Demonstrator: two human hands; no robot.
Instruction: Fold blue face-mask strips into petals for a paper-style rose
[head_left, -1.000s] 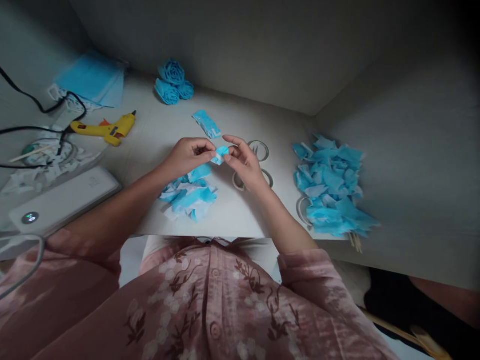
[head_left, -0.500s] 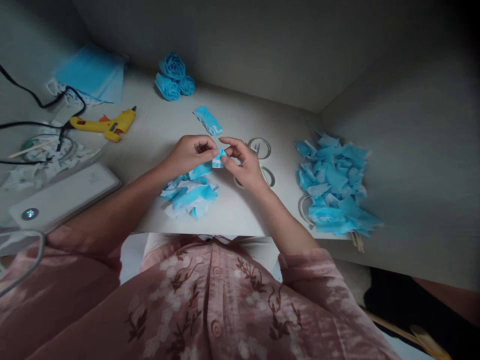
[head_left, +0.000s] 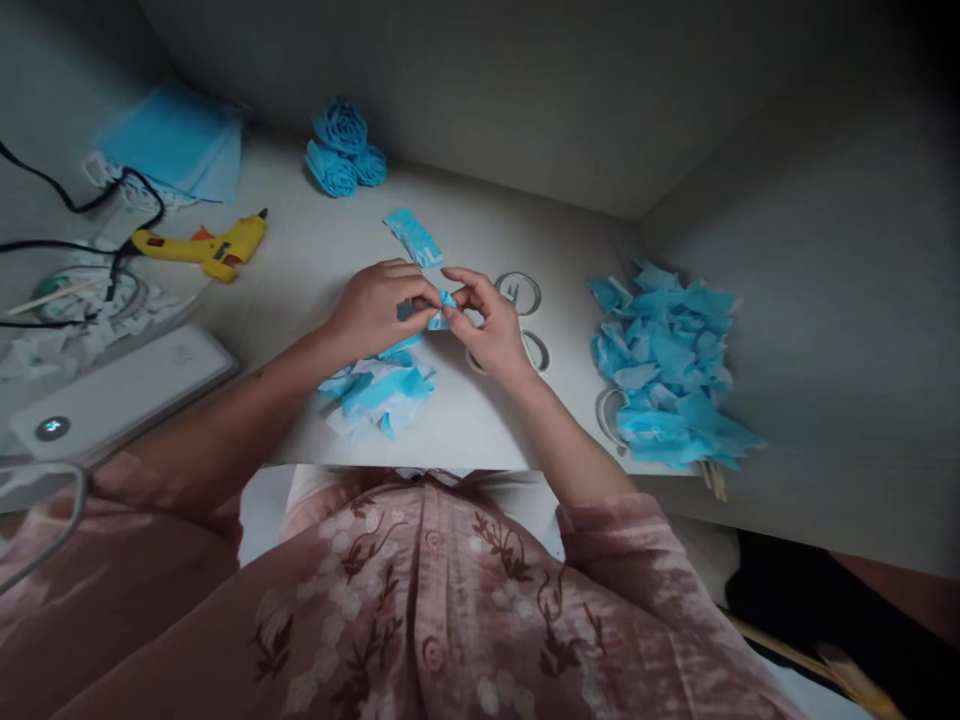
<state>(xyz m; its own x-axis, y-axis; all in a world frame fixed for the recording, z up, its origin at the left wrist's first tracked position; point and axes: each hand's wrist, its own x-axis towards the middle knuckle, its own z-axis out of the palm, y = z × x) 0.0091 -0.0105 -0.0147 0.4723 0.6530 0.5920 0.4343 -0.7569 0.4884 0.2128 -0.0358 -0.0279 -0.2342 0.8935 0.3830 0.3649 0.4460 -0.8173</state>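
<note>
Above the middle of the table, my left hand (head_left: 381,303) and my right hand (head_left: 490,322) meet at a small blue-and-white piece of mask fabric (head_left: 441,318). Thumb and fingers of both hands pinch it from either side. Just beyond the fingertips lies a folded blue strip (head_left: 414,238). A loose heap of blue and white fabric pieces (head_left: 382,392) sits under my left wrist. Scissors (head_left: 536,350) rest partly hidden behind my right hand, with a ring-shaped tape roll (head_left: 519,293) beside them.
Blue fabric roses (head_left: 341,150) stand at the back. To the left are stacked face masks (head_left: 172,145), a yellow glue gun (head_left: 217,248), white scraps (head_left: 112,310) and a white power bank (head_left: 124,395). A large blue fabric pile (head_left: 671,360) with sticks (head_left: 714,480) lies right.
My left hand has shifted slightly, its fingers now closer to my right fingertips on the fabric piece. The whole view has moved a little.
</note>
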